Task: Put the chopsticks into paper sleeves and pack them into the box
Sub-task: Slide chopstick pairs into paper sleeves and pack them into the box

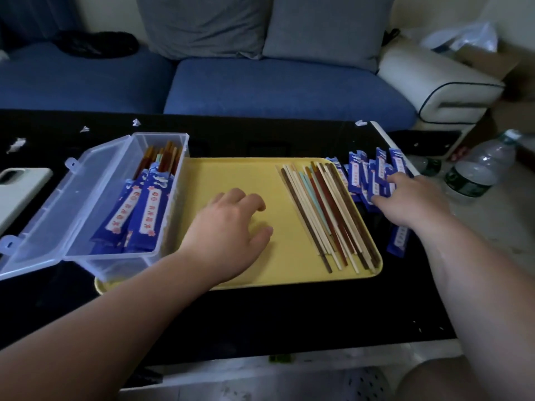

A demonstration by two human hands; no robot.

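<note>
A black worktop point(260, 314) stands in front of a blue sofa point(260, 85) with 2 grey cushions point(327, 27). A flat yellow plastic tray point(231, 175) lies in the middle of the worktop.

On the right side of the tray lies a bunch of bare chopsticks point(324, 215). Some are pale, some brown, some red, and 1 is light blue. They lie side by side and point away from the person.

A clear plastic box point(115, 260) sits on the left end of the tray with its lid open and tipped back to the left. Inside it are chopsticks in blue paper sleeves point(139, 215). Their brown and red ends stick out at the far side.

Just past the right edge of the tray is a messy pile of empty blue paper sleeves point(364, 175) on the worktop. 1 more blue sleeve point(398, 241) lies closer to the person, partly under the right arm.

The left hand point(228, 227) is over the bare middle of the tray. Its fingers are loosely bent and its grip is released, with nothing in it.

The right hand point(414, 198) reaches onto the pile of sleeves and its fingertips touch them. I cannot tell if its grip has closed on a sleeve.

A white phone point(20, 183) lies at the left edge of the worktop. A clear water bottle point(477, 172) stands off to the right.
</note>
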